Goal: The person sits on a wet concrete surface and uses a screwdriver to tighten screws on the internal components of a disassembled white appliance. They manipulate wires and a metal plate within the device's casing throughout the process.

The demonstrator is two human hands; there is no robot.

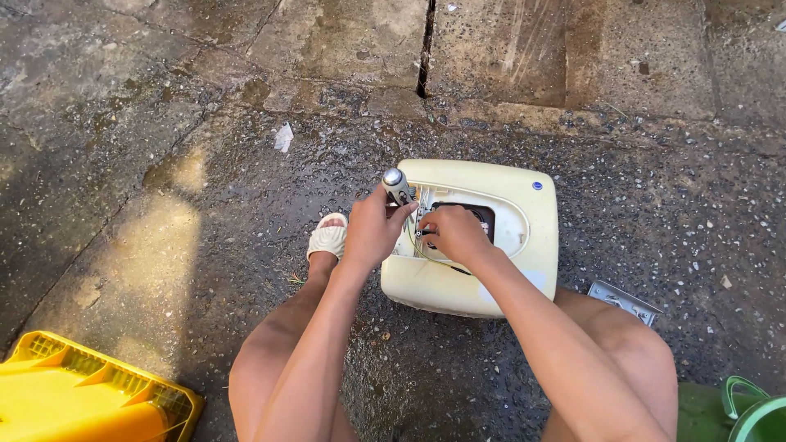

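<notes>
A cream-coloured plastic appliance casing (524, 237) lies on wet concrete between my knees, its inside open with wires (419, 214) and a dark cavity (479, 214) showing. My left hand (372, 229) grips a screwdriver (396, 185) with a silver-capped handle, held upright at the casing's left edge. My right hand (454, 233) is closed over the wires inside the opening, fingers pinched on something small I cannot make out.
A yellow plastic crate (74, 393) sits at the lower left. A small metal bracket (624, 300) lies beside my right knee. A green bucket (757, 413) shows at the lower right corner. My left foot wears a cream sandal (329, 237). A scrap of white litter (283, 137) lies farther off.
</notes>
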